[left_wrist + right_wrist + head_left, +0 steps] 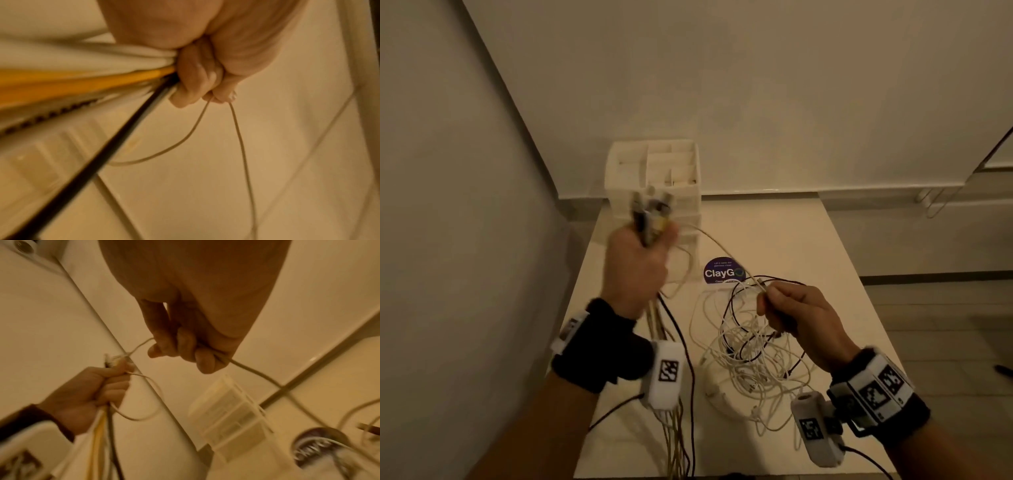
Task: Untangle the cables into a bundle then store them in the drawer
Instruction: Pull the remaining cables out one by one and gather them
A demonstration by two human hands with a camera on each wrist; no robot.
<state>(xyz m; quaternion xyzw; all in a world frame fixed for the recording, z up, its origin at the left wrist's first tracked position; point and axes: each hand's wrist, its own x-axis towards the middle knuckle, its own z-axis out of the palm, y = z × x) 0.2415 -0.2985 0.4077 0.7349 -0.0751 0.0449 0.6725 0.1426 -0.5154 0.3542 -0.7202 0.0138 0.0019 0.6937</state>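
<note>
My left hand [638, 263] is raised over the table's left side and grips a bundle of cables [652, 214], plug ends sticking up, strands hanging down past the wrist. The left wrist view shows its fingers [193, 81] curled round white, yellow and black cables [86, 81]. A thin white cable [717, 241] runs from that fist to my right hand [796, 315], which pinches it above a tangled heap of white and black cables [751, 359] on the table. In the right wrist view the right fingers [185, 345] curl round that white cable [257, 373]. A white drawer organiser [654, 181] stands at the back.
The beige table [808, 246] sits in a corner, walls to the left and behind. A round purple ClayGo sticker [722, 270] lies behind the heap. The organiser's drawers [230, 417] look closed. Tiled floor [945, 315] lies to the right of the table.
</note>
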